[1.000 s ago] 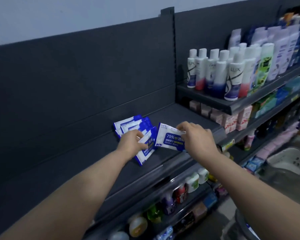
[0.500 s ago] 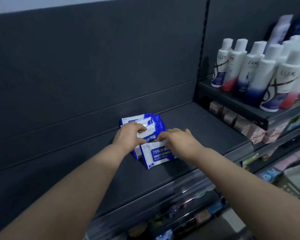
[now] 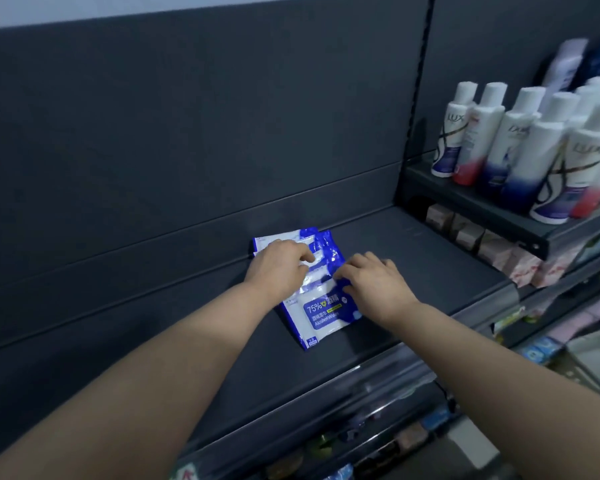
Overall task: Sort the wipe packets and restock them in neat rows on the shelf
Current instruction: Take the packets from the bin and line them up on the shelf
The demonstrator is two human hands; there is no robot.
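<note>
Several blue and white wipe packets (image 3: 321, 315) lie overlapped in one row on the dark grey shelf (image 3: 413, 271), running from the back panel toward the front. My left hand (image 3: 278, 268) rests palm down on the middle packets, fingers curved over them. Beside it, my right hand (image 3: 374, 282) touches the right edge of the row, its fingertips on the upper edge of the front packet. The front packet shows a "75%" label. The packets under both hands are partly hidden.
A higher shelf at the right carries white bottles (image 3: 548, 154) with blue and red bases. Small boxes (image 3: 465, 230) sit under it. The shelf's front rail (image 3: 378, 379) runs below my arms, with more goods on lower shelves (image 3: 326, 445).
My right hand laid its packet flat at the front of the row and now sits on its upper edge. My left hand stays on the pile. The view has shifted left and closer.
</note>
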